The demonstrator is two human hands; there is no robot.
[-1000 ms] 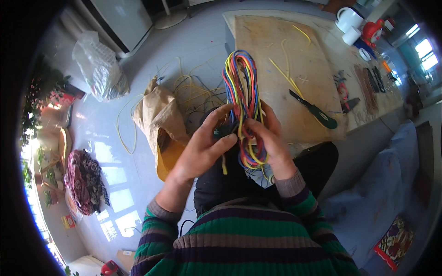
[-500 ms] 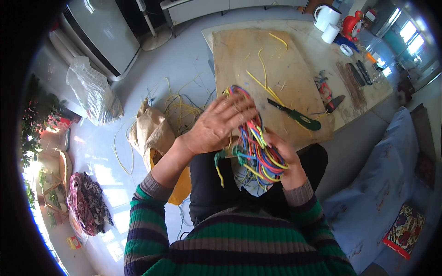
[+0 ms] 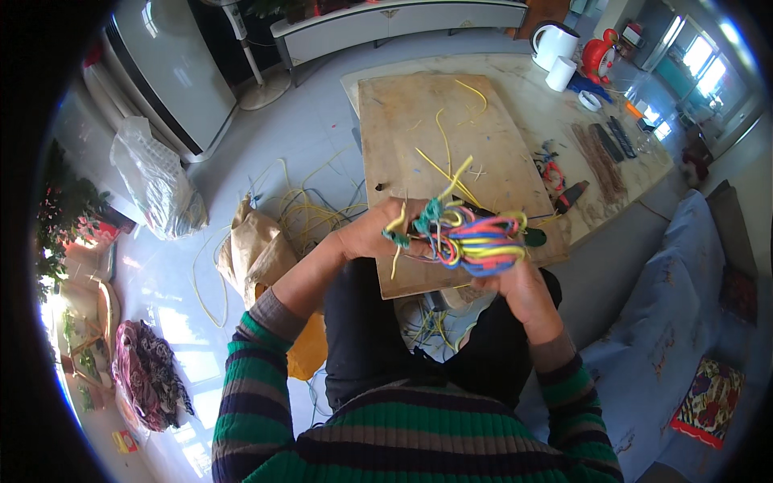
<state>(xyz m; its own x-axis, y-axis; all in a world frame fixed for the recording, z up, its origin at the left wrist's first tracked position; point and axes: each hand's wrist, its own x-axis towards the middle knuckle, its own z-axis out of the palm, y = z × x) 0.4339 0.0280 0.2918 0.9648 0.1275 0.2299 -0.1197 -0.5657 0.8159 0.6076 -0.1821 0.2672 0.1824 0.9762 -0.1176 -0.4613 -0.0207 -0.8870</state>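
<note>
A looped bundle of wires [image 3: 483, 245] in red, blue, yellow and pink lies across both hands, above the near edge of a wooden board [image 3: 394, 105]. My left hand [image 3: 382, 231] is closed at its left end, beside green ties and short yellow wire ends. Under the looped end, my right hand [image 3: 519, 294] holds the bundle; part of its fingers is hidden beneath the loops. Behind the wires, a green-handled knife [image 3: 535, 237] shows only partly. Loose yellow wires [image 3: 444, 141] and small scraps lie on the board.
Right of the board, a red-and-black tool [image 3: 572, 196], brown strips [image 3: 600, 161] and black tools [image 3: 622, 137] lie on the table. A white kettle [image 3: 554, 44] and white cup [image 3: 560, 74] stand farther back. Yellow wires [image 3: 310, 209] and a brown sack [image 3: 256, 245] are on the floor.
The bundle has turned from slanting downward to lying roughly level. My left hand has gone from spread over its top to closed at its tied end. The view has shifted slightly.
</note>
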